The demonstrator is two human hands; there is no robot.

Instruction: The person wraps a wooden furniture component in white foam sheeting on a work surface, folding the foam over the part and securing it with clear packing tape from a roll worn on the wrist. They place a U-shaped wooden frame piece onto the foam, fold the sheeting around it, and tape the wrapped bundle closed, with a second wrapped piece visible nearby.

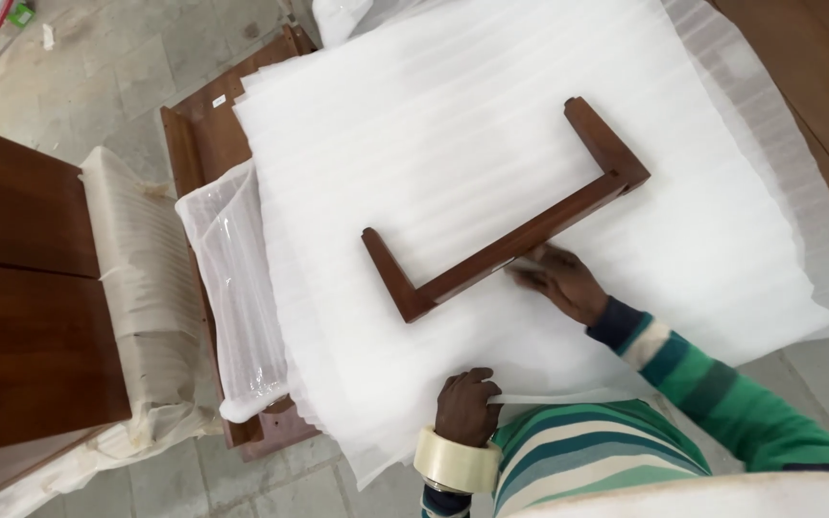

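Left hand (465, 408) fisted, right hand (560, 281) outstretched

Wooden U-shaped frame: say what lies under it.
The wooden frame rests on stacked white foam sheets. Brown wooden panels peek out beyond their left edge; whatever lies directly beneath is covered.

**Bright, even daylight with one washed-out patch**

Soft, diffuse light fills the scene; shadows are faint and short. The white foam sheets (491, 115) are nearly overexposed, their ribbing fading toward the top. The wooden U-shaped frame (510, 247) stays crisp. The right hand (560, 280) looks slightly motion-blurred, perhaps from movement. Straight edges bow mildly near the corners, and the striped sleeve (722, 393) softens close to the lens.
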